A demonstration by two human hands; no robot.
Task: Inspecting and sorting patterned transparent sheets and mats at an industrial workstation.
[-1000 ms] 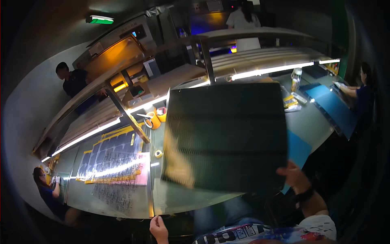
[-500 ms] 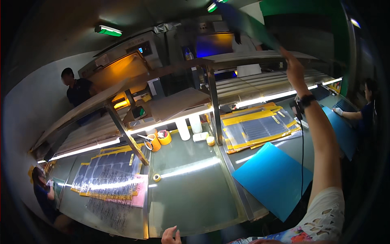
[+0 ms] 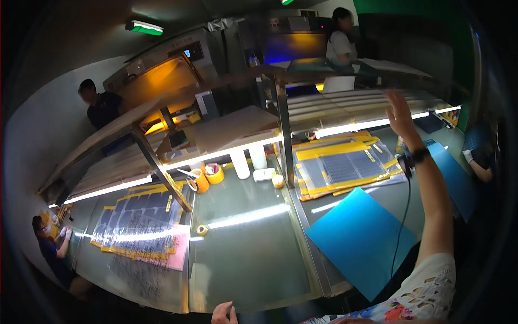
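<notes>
My right hand (image 3: 400, 116) is raised at the shelf's right part, fingers stretched out and holding nothing. A dark wristband (image 3: 415, 156) is on that wrist, with a black cord (image 3: 406, 210) hanging from it. On the shelf top (image 3: 372, 81) beyond the hand lies a dark green sheet (image 3: 310, 65). My left hand (image 3: 224, 313) is at the near table edge, its fingers loosely bent and apart from the thumb; nothing shows in it. Nearest to it is the glass-like tabletop (image 3: 253, 270). A blue square sheet (image 3: 360, 240) lies below my right forearm.
Yellow-taped film sheets (image 3: 348, 166) lie at the right, more films (image 3: 137, 221) at the left. Metal posts (image 3: 285, 129) hold the shelf. A tape roll (image 3: 202, 230) and orange cups (image 3: 199, 181) stand mid-table. Co-workers are at left (image 3: 48, 243), right (image 3: 480, 156) and behind (image 3: 340, 46).
My right hand has let go of the green sheet, which now lies on the shelf top. The hand has come down slightly, fingers stretched. My left hand has barely moved.
</notes>
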